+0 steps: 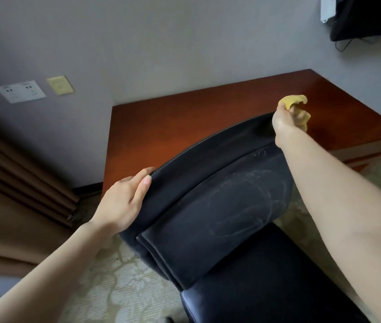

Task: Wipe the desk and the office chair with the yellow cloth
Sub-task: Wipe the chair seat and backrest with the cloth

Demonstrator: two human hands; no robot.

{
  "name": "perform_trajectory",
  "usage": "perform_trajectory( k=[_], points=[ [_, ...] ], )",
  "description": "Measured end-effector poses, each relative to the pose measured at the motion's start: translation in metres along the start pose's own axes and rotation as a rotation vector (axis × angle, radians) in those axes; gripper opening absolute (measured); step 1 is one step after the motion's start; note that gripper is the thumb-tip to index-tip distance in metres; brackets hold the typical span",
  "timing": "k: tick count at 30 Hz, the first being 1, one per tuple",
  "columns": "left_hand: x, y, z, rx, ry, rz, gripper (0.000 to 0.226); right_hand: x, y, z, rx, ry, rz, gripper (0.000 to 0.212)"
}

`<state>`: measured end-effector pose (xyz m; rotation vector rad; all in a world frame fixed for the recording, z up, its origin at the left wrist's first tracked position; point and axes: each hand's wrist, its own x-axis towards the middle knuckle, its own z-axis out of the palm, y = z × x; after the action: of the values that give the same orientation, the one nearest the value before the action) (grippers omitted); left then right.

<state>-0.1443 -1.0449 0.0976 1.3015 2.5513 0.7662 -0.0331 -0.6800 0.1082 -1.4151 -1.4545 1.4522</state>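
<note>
Slippage of the chair is judged the chief risk. The black leather office chair (219,206) is steadied only at the left corner of its backrest, where the left hand (124,201) is curled over the top edge, thumb on the near face. If firm wiping pressure were applied at the far end, the chair could be swung or rolled towards the reddish-brown wooden desk (196,117) and knocked against it.

The crumpled yellow cloth (293,101) is held bunched in the closed fingers of the right hand (285,117), at the right end of the backrest top and above the desk. With so little cloth exposed, poor contact may be made. The pale dusty swirls seen on the backrest could then be smeared rather than lifted, and a loose fold could be dropped.

No brand or legible writing can be made out. Marks on the white wall socket plate (20,90) and a small embossed mark on the backrest are too small to be read.
</note>
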Motion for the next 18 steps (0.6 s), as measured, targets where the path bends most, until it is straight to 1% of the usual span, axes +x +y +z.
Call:
perform_trajectory(
  k=[1,3,4,6,8,10,13,16,18],
  points=[
    [0.002,0.000,0.000,-0.015,-0.011,0.007,0.056,0.001,0.000,-0.002,-0.019,0.041,0.015,0.052],
    [0.005,-0.001,0.000,-0.046,-0.033,0.014,0.056,-0.004,0.003,-0.006,-0.151,0.148,0.036,0.051],
    [0.006,-0.002,0.000,-0.063,-0.042,0.012,0.057,-0.010,0.004,-0.006,-0.218,0.160,0.013,0.051],
    [0.008,-0.004,0.000,-0.102,-0.052,0.010,0.059,-0.024,0.010,-0.001,-0.300,0.124,-0.080,0.049],
    [0.009,-0.004,0.000,-0.149,-0.048,0.018,0.061,-0.041,0.019,0.010,-0.310,0.100,-0.184,0.048],
    [0.009,-0.003,0.000,-0.221,-0.049,0.010,0.056,-0.063,0.028,0.024,-0.302,0.084,-0.263,0.046],
    [0.008,-0.002,-0.001,-0.356,-0.055,-0.072,0.048,-0.103,0.039,0.047,-0.303,0.038,-0.349,0.044],
    [0.007,-0.001,-0.001,-0.492,-0.075,-0.171,0.054,-0.147,0.053,0.069,-0.302,-0.044,-0.454,0.041],
    [0.008,-0.001,-0.001,-0.580,-0.081,-0.196,0.060,-0.175,0.063,0.081,-0.314,-0.090,-0.525,0.038]
  ],
)
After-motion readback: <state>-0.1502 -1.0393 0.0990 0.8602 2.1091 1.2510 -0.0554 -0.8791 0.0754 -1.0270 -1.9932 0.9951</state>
